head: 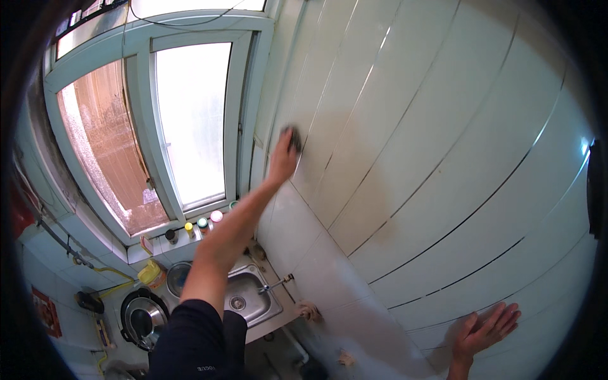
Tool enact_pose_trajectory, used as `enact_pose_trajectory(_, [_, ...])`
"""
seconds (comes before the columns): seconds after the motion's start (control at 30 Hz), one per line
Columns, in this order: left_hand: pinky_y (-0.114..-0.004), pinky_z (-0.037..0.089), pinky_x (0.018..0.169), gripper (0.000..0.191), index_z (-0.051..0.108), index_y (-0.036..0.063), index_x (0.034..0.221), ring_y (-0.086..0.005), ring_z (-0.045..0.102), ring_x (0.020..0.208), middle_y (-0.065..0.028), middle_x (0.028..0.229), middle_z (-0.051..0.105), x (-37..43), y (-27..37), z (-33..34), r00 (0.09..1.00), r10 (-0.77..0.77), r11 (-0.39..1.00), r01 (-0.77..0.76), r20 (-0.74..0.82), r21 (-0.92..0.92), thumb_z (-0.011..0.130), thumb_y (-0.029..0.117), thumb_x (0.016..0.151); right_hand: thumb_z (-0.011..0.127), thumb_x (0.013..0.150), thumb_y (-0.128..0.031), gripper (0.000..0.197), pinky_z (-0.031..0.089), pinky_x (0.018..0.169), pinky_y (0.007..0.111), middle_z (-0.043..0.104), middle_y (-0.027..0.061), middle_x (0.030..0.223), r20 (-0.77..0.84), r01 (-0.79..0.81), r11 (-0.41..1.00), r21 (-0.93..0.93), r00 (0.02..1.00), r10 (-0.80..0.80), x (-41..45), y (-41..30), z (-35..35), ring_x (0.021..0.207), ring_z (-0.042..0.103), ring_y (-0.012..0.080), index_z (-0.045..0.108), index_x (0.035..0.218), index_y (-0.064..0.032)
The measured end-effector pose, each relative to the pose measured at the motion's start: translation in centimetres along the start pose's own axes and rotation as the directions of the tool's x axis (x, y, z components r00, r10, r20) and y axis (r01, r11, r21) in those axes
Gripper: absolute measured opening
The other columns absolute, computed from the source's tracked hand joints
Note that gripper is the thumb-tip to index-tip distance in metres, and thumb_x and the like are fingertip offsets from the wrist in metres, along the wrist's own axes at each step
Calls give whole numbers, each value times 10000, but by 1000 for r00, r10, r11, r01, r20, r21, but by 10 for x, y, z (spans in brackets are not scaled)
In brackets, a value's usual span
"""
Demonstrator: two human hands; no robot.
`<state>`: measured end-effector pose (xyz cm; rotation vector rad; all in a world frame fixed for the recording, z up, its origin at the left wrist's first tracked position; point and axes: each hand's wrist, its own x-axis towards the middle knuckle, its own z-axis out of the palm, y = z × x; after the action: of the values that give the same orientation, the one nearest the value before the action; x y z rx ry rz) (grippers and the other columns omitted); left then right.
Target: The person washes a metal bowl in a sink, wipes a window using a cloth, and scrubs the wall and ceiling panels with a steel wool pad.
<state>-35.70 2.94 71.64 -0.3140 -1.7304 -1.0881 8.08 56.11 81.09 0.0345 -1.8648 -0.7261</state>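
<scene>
My left hand [284, 159] grips a dark, blurred scrubbing pad [294, 137] and holds it against the off-white panelled wall [427, 133], close to the window frame. Narrow grooves, some dark and some shiny, run between the wall's long panels. My left arm reaches up across the view and hides part of the sink and the sill. At the lower right, my right hand [487, 330] rests against the same wall with nothing in it, its thumb apart from the fingers. White tiles [304, 223] cover the wall below the panels.
A steel sink [266, 308] with a tap [278, 283] stands below. A rag [308, 311] hangs by the counter's edge. Pots [144, 318] and a yellow-lidded container [151, 274] crowd the counter. Small jars [203, 224] line the sill under the window [192, 123]. A dark object [593, 190] juts in at far right.
</scene>
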Motion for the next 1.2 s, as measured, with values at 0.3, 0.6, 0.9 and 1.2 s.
enact_pose_trajectory(0.3, [-420, 414, 1106, 469, 510, 8, 1423, -394, 532, 1303, -246, 1408, 552, -34, -70, -23, 901, -426, 894, 404, 85, 196, 496, 165, 981, 471, 1024, -302, 629, 112, 1226, 572, 246, 175, 1648, -11, 15, 999, -30, 1000, -15, 11, -4, -4, 1524, 195, 404, 285, 1570, -51])
enact_pose_trajectory(0.6, [-423, 337, 1179, 482, 507, -39, 1409, -397, 437, 1397, -259, 1468, 488, -94, 50, 14, 962, -271, 963, 271, -25, 7, 523, 3, 929, 485, 1006, -320, 643, 98, 1220, 600, 225, 198, 1649, 28, 7, 1000, -8, 1000, -7, -3, 4, -5, 1524, 171, 428, 304, 1553, -33])
enact_pose_trajectory(0.9, [-479, 360, 1165, 452, 589, 17, 1309, -436, 415, 1407, -274, 1451, 486, -194, 253, 56, 961, 211, 959, -169, 177, -227, 593, -59, 863, 518, 1005, -318, 610, 133, 1216, 604, 283, 174, 1628, -15, -28, 998, 59, 999, 29, 9, -1, -7, 1518, 205, 407, 364, 1529, -48])
enact_pose_trajectory(1.2, [-420, 306, 1195, 466, 455, -84, 1427, -404, 407, 1412, -285, 1480, 461, -135, 18, 28, 866, -499, 865, 499, -11, 50, 455, 74, 989, 518, 1003, -374, 637, 115, 1219, 600, 272, 163, 1636, -17, -11, 999, 48, 1000, 11, 3, -5, 0, 1518, 197, 407, 360, 1534, -59])
